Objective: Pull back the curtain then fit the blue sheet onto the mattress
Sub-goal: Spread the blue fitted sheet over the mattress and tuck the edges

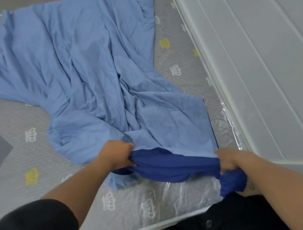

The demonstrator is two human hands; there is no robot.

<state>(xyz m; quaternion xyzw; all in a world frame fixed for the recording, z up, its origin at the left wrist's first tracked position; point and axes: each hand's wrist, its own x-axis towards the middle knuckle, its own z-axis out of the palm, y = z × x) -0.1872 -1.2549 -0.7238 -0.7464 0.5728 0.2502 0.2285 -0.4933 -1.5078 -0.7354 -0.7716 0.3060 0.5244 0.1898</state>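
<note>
The blue sheet [84, 65] lies crumpled across the mattress [15, 149]. At the mattress's near edge the left hand [118, 156] grips the dark hem; nearer the corner, the right hand [227, 160] clutches a bunched wad. Judged risk — the mattress's slick plastic wrap lets a stretched corner slide off.

This is a bedroom in a home. A plastic-wrapped mattress [119, 203] printed with crowns lies under the hands [116, 156], a crumpled blue sheet [77, 66] spreads beyond them, and a white panelled wall [264, 64] stands just right.
</note>
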